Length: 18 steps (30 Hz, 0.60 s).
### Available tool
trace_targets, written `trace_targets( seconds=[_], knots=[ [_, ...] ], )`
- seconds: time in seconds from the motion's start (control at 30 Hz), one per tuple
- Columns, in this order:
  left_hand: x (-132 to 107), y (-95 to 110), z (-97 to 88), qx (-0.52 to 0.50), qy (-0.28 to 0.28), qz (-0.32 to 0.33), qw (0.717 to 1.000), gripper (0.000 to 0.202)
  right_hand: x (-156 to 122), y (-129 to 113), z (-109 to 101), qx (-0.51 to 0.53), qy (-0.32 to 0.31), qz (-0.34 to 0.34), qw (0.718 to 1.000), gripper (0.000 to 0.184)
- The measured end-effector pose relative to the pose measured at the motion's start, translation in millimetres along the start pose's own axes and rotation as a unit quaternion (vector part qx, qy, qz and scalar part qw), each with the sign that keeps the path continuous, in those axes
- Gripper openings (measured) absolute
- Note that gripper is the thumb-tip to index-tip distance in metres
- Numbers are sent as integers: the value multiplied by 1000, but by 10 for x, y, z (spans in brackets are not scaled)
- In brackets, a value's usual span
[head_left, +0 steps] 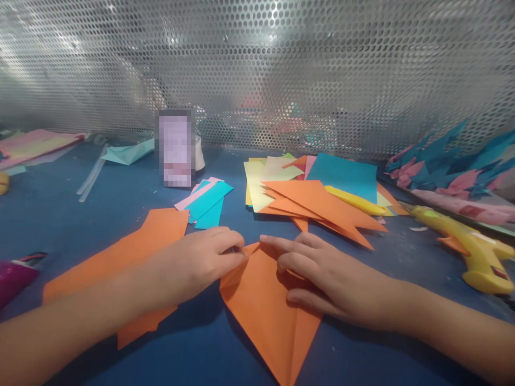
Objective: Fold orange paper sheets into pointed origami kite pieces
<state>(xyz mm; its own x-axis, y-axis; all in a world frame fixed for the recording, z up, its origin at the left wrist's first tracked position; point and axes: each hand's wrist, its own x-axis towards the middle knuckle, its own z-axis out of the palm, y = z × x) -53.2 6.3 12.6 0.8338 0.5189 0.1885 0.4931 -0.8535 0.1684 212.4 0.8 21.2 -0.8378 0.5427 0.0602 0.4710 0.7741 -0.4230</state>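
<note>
A folded orange paper (269, 311) lies on the blue table (80, 214) right in front of me, its point toward me. My left hand (197, 265) pinches the paper's upper left edge with fingers pressed together. My right hand (317, 273) lies flat on the paper's upper right part, fingers stretched out and pressing it down. Under my left forearm lies another orange sheet (140, 241) with a jagged cut edge.
Behind are folded orange pieces (322, 206) on a stack of coloured sheets (346, 174), cyan and pink strips (207, 201), a yellow glue gun (475, 252) at right, finished blue-pink paper shapes (450, 166), a purple object (16, 276) at left, and a perforated metal wall (257, 69).
</note>
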Motion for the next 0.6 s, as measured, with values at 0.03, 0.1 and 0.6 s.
trace_targets(
  seconds=[0.03, 0.1, 0.6],
  knots=[
    [-3, -4, -2, 6, -4, 4, 1000, 27, -1, -1, -3, 0, -2, 0, 1000, 16],
    [-10, -4, -6, 10, -10, 5, 1000, 26, -2, -6, -10, -2, -4, 1, 1000, 16],
    [-7, 22, -109, -11, -41, 11, 999, 28, 15, -35, -1, -15, -9, 15, 1000, 18]
  ],
)
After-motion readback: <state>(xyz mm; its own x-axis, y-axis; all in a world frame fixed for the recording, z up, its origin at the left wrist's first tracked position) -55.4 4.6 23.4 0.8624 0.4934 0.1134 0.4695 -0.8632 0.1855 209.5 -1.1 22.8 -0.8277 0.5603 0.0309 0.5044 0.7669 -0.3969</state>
